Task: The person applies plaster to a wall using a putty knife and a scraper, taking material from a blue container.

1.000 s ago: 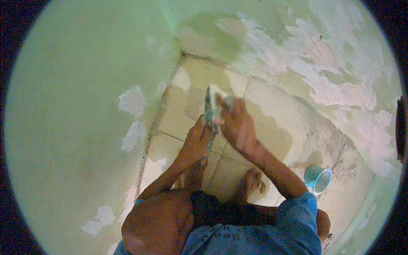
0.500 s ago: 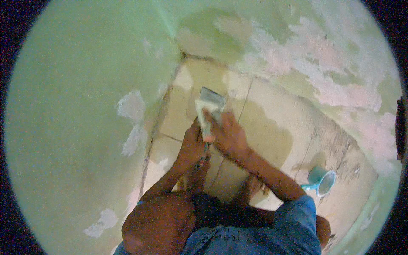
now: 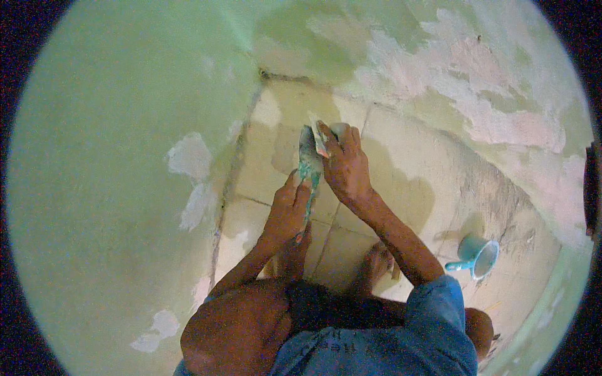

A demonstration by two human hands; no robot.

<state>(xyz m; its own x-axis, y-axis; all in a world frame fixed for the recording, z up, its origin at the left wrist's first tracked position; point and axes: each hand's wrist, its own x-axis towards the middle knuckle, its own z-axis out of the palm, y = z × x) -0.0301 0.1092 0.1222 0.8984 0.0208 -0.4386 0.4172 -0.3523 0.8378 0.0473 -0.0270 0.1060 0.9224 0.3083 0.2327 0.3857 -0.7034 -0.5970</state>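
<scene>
My left hand [image 3: 288, 205] is closed round the handle of a putty knife [image 3: 308, 149], whose grey blade points away from me and is smeared with green near the handle. In my right hand [image 3: 348, 169] is a second scraper [image 3: 318, 139], pale and seen almost edge-on, its face toward the left blade. The two tools meet or nearly touch; I cannot tell which. My right fingers cover much of the second scraper. Both hands are above the tiled floor, between my bent knees.
A light-blue mug with a handle [image 3: 481, 259] lies to the right on the tiled floor [image 3: 401, 163]. Green walls [image 3: 113, 156] rise on the left and at the back, with whitish and pink patches [image 3: 464, 81]. My bare foot [image 3: 376, 269] is below the right forearm.
The right scraper has turned from lying broad across the left blade to nearly edge-on at its right side. My right hand has shifted slightly up and right. Both hands keep their hold.
</scene>
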